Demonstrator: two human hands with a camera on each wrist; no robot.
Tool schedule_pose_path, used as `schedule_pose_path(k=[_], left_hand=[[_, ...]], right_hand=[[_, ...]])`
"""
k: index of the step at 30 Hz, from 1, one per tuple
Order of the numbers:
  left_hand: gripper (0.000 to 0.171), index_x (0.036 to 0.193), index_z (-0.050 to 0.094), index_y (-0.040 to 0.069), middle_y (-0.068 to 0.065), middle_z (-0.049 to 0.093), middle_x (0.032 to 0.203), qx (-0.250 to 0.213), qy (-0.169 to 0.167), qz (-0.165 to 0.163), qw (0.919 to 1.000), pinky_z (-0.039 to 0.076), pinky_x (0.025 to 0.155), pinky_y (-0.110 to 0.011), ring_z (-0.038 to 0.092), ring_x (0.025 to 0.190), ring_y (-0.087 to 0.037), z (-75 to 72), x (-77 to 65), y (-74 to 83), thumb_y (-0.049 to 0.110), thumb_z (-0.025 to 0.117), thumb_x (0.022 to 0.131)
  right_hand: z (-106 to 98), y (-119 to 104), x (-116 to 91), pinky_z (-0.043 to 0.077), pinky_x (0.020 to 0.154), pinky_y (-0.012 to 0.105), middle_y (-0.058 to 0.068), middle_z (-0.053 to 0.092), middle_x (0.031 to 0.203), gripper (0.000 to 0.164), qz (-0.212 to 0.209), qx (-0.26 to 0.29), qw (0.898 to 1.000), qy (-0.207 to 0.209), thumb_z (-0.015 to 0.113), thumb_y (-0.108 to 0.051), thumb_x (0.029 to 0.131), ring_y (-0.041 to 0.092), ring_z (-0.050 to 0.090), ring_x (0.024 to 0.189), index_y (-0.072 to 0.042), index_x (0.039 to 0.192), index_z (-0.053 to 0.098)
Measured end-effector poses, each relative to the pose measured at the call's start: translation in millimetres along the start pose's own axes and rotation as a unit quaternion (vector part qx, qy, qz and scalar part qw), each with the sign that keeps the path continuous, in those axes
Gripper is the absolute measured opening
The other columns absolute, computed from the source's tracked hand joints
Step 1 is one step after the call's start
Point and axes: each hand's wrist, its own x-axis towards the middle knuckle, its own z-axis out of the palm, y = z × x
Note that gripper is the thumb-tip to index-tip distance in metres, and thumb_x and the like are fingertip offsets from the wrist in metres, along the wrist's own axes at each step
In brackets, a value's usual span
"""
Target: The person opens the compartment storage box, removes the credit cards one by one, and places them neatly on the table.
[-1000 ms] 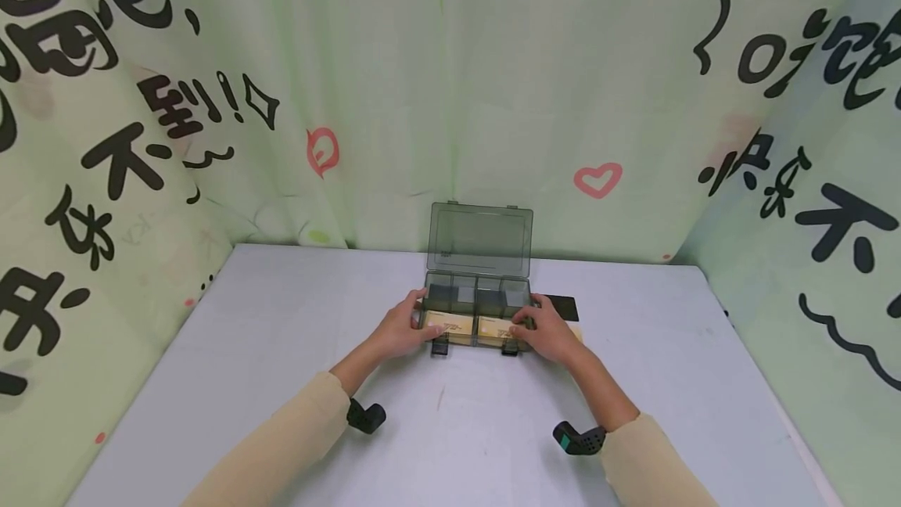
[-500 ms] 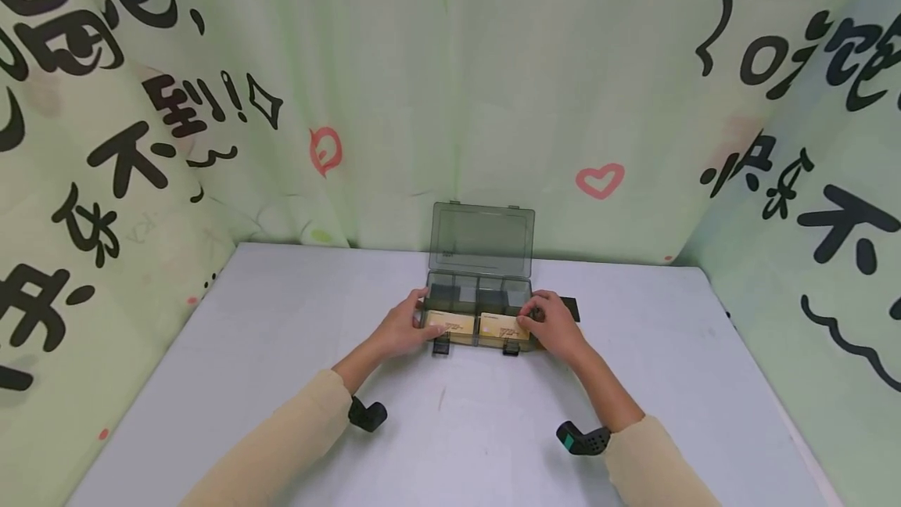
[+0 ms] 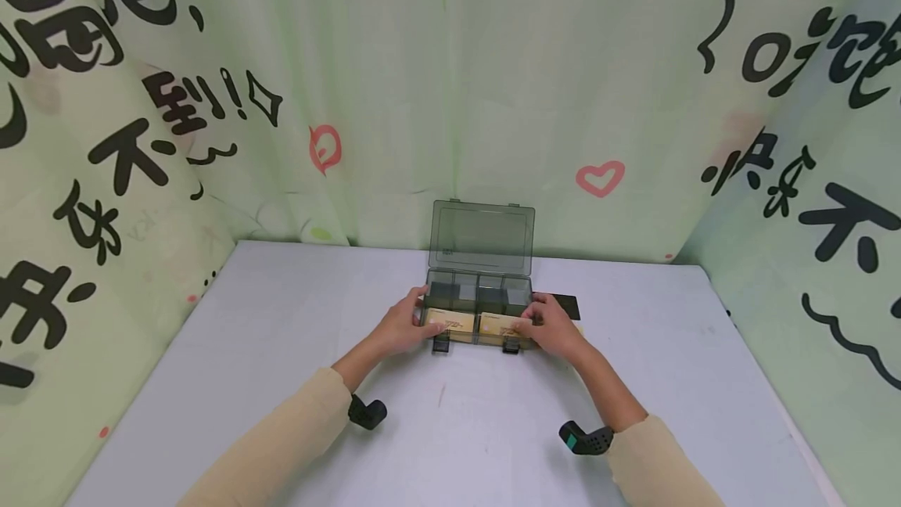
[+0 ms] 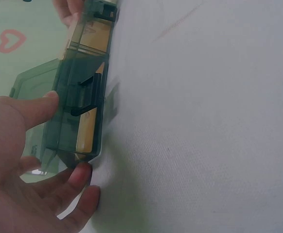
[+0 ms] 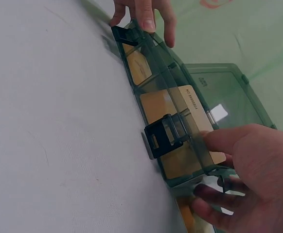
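A smoky see-through plastic storage box [image 3: 477, 341] lies on the table with its lid raised at the back. Gold cards [image 3: 450, 321] fill its front left compartment. My left hand [image 3: 401, 325] grips the box's left end, thumb at the front rim and fingers around the side. At the front right compartment, my right hand [image 3: 554, 327] pinches a gold card [image 5: 200, 110] that sticks up above the rim, thumb on its face. Its other fingers curl beside the box's right end, their tips partly hidden. Two dark latches [image 5: 167, 136] hang at the front.
Beside the box's right end lie a black flat piece [image 3: 567, 306] and something gold [image 5: 189, 213], partly behind the right hand. The white table [image 3: 450, 429] runs back to a pale green curtain [image 3: 450, 84] with black writing.
My right hand moved slightly right and up from the front right compartment, then came back down over the gold card. The left hand keeps its hold on the storage box.
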Motion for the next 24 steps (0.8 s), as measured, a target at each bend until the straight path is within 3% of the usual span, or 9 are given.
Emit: schedule_pose_path(k=[7, 18, 21, 24], left_hand=[[0.078, 0.151, 0.030, 0.014, -0.015, 0.051, 0.139, -0.003, -0.001, -0.001, 1.0000, 0.043, 0.072, -0.032, 0.052, 0.091, -0.019, 1.2, 2.2, -3.3, 0.034, 0.071, 0.088], [0.077, 0.151, 0.030, 0.015, -0.015, 0.051, 0.139, -0.002, 0.002, 0.001, 1.0000, 0.043, 0.072, -0.033, 0.053, 0.090, -0.019, 0.2, 1.1, -3.0, 0.033, 0.071, 0.088], [0.076, 0.150, 0.031, 0.015, -0.015, 0.051, 0.139, -0.001, 0.004, 0.002, 1.0000, 0.043, 0.073, -0.033, 0.053, 0.091, -0.019, 0.4, 1.1, -3.4, 0.033, 0.071, 0.088], [0.076, 0.150, 0.031, 0.015, -0.015, 0.052, 0.138, -0.001, 0.005, 0.003, 1.0000, 0.044, 0.073, -0.033, 0.054, 0.092, -0.019, 0.5, 1.3, -4.1, 0.034, 0.071, 0.088]], right_hand=[[-0.8, 2.5, 0.3, 0.029, 0.108, 0.062, 0.026, 0.035, 0.149, 0.015, -0.021, -0.018, 0.999, 0.026, 0.058, -0.018, 0.096, 0.048, 0.033, 0.137, -0.005, 0.093, 0.065], [-6.2, 1.5, -1.2, 0.031, 0.110, 0.057, 0.019, 0.044, 0.145, 0.018, -0.014, 0.018, 0.996, 0.082, 0.061, -0.017, 0.095, 0.043, 0.036, 0.136, -0.002, 0.099, 0.069], [-6.5, 0.9, -1.8, 0.040, 0.104, 0.052, 0.017, 0.050, 0.138, 0.020, -0.011, 0.036, 0.994, 0.103, 0.060, -0.018, 0.096, 0.038, 0.049, 0.125, -0.002, 0.103, 0.068], [-6.7, -0.4, -1.5, 0.050, 0.089, 0.041, 0.016, 0.059, 0.122, 0.023, -0.001, 0.055, 0.991, 0.120, 0.059, -0.020, 0.097, 0.031, 0.057, 0.104, -0.002, 0.108, 0.067]])
